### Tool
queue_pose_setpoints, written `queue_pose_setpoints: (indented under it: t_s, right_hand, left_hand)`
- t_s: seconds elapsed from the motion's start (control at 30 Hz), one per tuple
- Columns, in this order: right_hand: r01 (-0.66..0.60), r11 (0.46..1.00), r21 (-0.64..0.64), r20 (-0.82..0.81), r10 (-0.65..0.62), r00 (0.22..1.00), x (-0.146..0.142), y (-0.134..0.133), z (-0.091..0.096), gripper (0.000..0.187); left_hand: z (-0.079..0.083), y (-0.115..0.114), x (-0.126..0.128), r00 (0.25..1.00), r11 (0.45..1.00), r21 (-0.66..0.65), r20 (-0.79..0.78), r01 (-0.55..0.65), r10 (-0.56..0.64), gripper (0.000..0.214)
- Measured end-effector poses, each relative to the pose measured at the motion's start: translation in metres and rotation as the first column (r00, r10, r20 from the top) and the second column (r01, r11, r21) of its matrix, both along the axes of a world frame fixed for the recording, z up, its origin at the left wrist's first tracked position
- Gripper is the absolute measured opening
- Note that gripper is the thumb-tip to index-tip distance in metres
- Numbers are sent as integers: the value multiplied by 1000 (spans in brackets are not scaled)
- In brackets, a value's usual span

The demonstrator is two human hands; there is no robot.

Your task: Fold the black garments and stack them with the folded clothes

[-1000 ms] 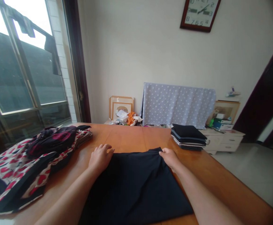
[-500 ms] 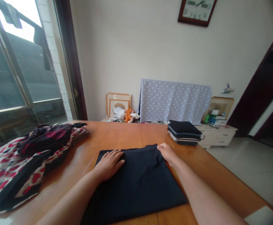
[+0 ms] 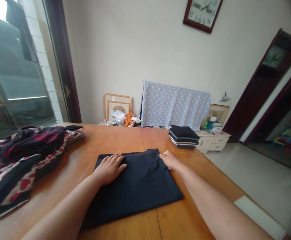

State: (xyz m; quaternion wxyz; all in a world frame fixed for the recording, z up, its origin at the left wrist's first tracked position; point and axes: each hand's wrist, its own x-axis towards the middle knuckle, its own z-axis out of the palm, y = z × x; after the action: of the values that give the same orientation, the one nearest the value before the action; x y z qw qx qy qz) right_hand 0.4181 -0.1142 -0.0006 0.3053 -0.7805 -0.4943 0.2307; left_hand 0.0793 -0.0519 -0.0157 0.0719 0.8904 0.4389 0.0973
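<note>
A dark navy garment [image 3: 137, 186], folded into a rough rectangle, lies flat on the wooden table in front of me; its exact kind does not show. My left hand [image 3: 110, 167] rests flat on its upper left part with the fingers stretched out. At the upper right corner, my right hand [image 3: 169, 160] has its fingers closed on the garment's edge. Small wrinkles run through the cloth near that hand.
On the left of the wooden table [image 3: 120, 136] lies a heap of patterned clothes [image 3: 35, 146]. A stack of folded clothes [image 3: 184, 137] stands at the far right. Behind are a dotted cloth [image 3: 175, 105], picture frames [image 3: 106, 103] and a white cabinet [image 3: 216, 141].
The view has turned to the right, so everything sits further left in the picture. My left hand still lies flat and my right hand still grips the garment's corner.
</note>
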Motion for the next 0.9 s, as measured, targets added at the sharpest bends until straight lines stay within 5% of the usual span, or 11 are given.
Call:
queue_pose_setpoints:
  t_s: [0.1, 0.27, 0.47, 0.57, 0.73, 0.9]
  right_hand:
    - [9, 999, 48, 228, -20, 973, -9, -27, -5, 35]
    - [-62, 998, 31, 609, 31, 793, -22, -50, -14, 40]
    - [-75, 997, 0, 692, 54, 720, -33, -55, -1, 32]
    - [-193, 979, 63, 715, 90, 693, -43, -62, 1, 42]
    - [-369, 924, -95, 577, 354, 736, -45, -73, -12, 60]
    - [-333, 928, -169, 495, 372, 785, -38, -75, -10, 62]
  left_hand:
    - [1, -1, 1, 1000, 1000, -1, 0, 2, -2, 74]
    - [0, -1, 1, 1000, 1000, 8, -5, 1, -1, 77]
    - [-3, 0, -1, 1000, 1000, 15, 5, 6, -6, 77]
    - [-2, 0, -1, 1000, 1000, 13, 1, 9, -9, 78]
    - [-2, 1, 0, 1000, 1000, -3, -12, 7, -7, 80]
    - [-1, 1, -1, 1000, 1000, -14, -5, 6, -6, 80]
